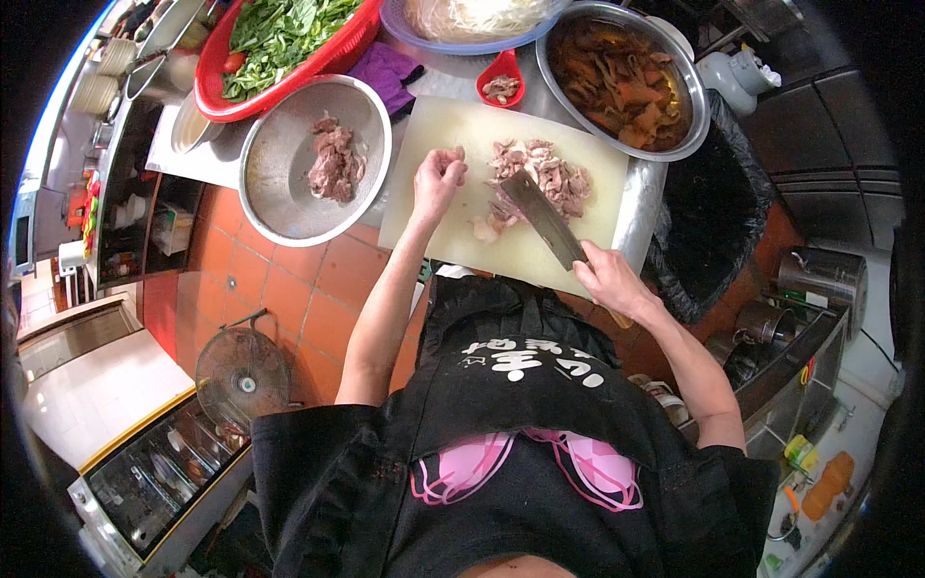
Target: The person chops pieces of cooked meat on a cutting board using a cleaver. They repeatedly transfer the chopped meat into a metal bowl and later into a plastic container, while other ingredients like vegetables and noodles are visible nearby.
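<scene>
My right hand [611, 278] grips a cleaver [543, 219] by its handle; the blade lies over the lower left part of a pile of cut cooked meat [553, 177] on a pale plastic cutting board [433, 224]. Over the board's left part is my left hand [439, 177], its fingers curled; whether a small scrap is between them I cannot tell. A metal mesh strainer [274, 177] with a lump of meat [336, 160] stands left of the board. Beyond the board's far edge, a red spoon [500, 68] holds small meat pieces.
A red basket of leafy greens [285, 47], a blue basket of pale shreds [462, 22] and a steel bowl of brown pieces in liquid [625, 87] line the table's far side. Right of the table stands a black-lined bin [708, 209]; a floor fan [246, 383] is at lower left.
</scene>
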`<state>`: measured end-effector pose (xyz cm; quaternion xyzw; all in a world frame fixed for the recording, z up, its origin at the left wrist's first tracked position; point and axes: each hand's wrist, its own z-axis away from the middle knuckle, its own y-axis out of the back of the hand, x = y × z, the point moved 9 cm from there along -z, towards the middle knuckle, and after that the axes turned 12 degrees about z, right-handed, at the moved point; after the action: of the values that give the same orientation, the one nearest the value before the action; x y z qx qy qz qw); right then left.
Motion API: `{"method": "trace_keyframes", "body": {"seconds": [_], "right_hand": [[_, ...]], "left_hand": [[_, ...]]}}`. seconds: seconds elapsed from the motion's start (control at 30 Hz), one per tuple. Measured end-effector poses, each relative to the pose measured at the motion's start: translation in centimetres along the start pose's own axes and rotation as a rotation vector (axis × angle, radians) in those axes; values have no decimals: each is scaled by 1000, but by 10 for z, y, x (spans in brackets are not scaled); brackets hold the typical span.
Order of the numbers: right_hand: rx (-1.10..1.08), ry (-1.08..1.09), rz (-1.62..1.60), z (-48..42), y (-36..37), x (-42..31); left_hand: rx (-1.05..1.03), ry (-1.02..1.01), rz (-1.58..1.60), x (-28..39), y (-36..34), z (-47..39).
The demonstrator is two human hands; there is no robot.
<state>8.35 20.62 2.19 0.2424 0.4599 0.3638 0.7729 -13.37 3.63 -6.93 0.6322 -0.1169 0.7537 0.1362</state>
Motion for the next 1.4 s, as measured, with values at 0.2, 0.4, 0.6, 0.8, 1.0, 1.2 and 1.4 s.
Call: {"method": "trace_keyframes", "body": {"seconds": [0.2,0.4,0.6,0.8,1.0,1.2,1.4], "right_hand": [[10,-43,-99,7,-2,2],[165,148,12,19,0,-19],[136,229,222,11,-16,-32],[48,221,319,-15,-23,-45],[149,322,281,-66,-29,-56],[65,134,208,-15,-2,-27],[155,272,350,4,-20,-49]], "left_hand": [[-226,33,-11,24,-46,-2],[102,-459,-367,43,-17,80],[55,-638,-625,29,-57,118],[88,-650,-665,22,-57,117],[37,-622,-674,23,-57,117],[54,-636,-580,24,-51,122],[72,-635,-669,20,-51,123]]}}
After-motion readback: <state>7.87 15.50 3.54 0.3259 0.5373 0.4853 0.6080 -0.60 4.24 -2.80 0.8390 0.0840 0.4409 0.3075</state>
